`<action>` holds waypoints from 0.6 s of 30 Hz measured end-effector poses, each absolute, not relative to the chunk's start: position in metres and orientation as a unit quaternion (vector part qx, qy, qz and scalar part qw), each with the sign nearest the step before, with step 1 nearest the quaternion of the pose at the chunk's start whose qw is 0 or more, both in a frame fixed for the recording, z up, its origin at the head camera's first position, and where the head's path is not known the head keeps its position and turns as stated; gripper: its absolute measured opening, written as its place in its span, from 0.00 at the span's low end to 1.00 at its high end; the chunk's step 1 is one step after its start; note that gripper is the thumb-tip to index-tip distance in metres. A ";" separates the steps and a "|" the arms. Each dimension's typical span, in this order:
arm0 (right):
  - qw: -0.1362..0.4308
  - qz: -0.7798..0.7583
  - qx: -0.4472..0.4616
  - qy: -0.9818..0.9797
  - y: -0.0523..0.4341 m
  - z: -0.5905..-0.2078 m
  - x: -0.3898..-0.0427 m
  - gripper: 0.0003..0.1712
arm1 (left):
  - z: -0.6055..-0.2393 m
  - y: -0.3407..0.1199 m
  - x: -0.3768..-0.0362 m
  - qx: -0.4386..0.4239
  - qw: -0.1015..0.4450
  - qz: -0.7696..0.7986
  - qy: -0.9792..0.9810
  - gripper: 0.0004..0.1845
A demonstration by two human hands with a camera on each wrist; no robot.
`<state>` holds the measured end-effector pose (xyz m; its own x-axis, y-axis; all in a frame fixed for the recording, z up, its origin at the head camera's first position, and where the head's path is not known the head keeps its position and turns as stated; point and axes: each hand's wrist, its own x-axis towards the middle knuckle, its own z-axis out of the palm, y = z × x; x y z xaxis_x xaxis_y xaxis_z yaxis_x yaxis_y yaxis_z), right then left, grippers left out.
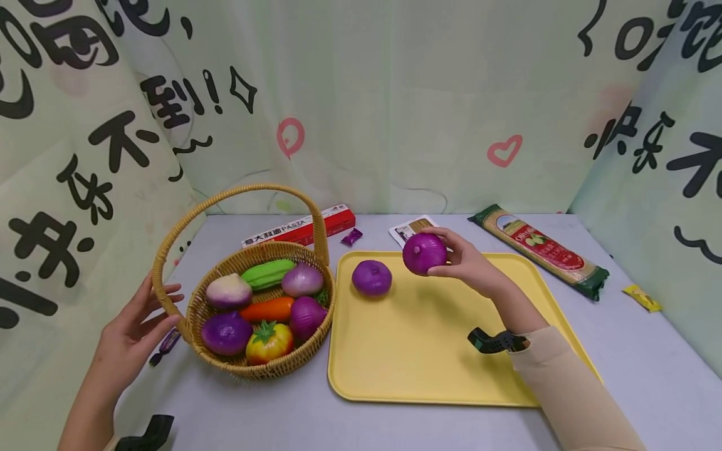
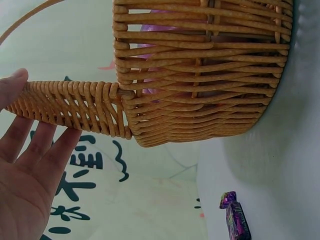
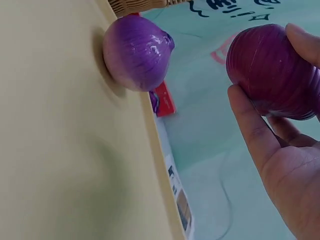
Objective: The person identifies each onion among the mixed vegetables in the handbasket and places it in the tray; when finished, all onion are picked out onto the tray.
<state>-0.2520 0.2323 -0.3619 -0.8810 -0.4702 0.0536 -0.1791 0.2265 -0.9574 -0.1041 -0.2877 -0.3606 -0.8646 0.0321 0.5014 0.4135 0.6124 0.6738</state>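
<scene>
My right hand (image 1: 459, 260) holds a purple onion (image 1: 424, 254) above the yellow tray (image 1: 440, 363), fingers and thumb around its side. Another purple onion (image 1: 371, 278) sits on the tray's left part; the right wrist view shows it at the upper left. A wicker basket (image 1: 265, 371) stands left of the tray. With thumb and fingers on either side, my left hand (image 1: 132, 332) grips the lower left of its handle (image 2: 70, 105). Inside are a green ridged vegetable (image 1: 267, 274), a carrot (image 1: 267, 309), a red-yellow tomato (image 1: 269, 343) and several purple or whitish onion-like vegetables (image 1: 227, 333).
Behind the basket lies a red pasta box (image 1: 338, 222), with a purple candy (image 1: 352, 237) nearby. A small white-brown packet (image 1: 408, 228) lies behind the tray. To the right are a green-ended noodle pack (image 1: 536, 247) and yellow candy (image 1: 642, 298). Another candy (image 2: 236, 220) lies by the basket.
</scene>
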 end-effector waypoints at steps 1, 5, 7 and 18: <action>0.122 -0.587 -0.206 0.774 0.235 -0.364 -0.253 0.41 | -0.360 -0.287 -0.104 -0.128 0.227 -0.421 -0.869 0.46; 0.116 -0.590 -0.190 0.776 0.242 -0.372 -0.256 0.40 | -0.359 -0.286 -0.103 -0.130 0.228 -0.424 -0.867 0.46; 0.118 -0.593 -0.188 0.775 0.244 -0.375 -0.257 0.40 | -0.359 -0.286 -0.103 -0.130 0.228 -0.423 -0.867 0.47; 0.140 -0.597 -0.169 0.771 0.249 -0.390 -0.259 0.40 | -0.360 -0.288 -0.104 -0.123 0.224 -0.419 -0.871 0.47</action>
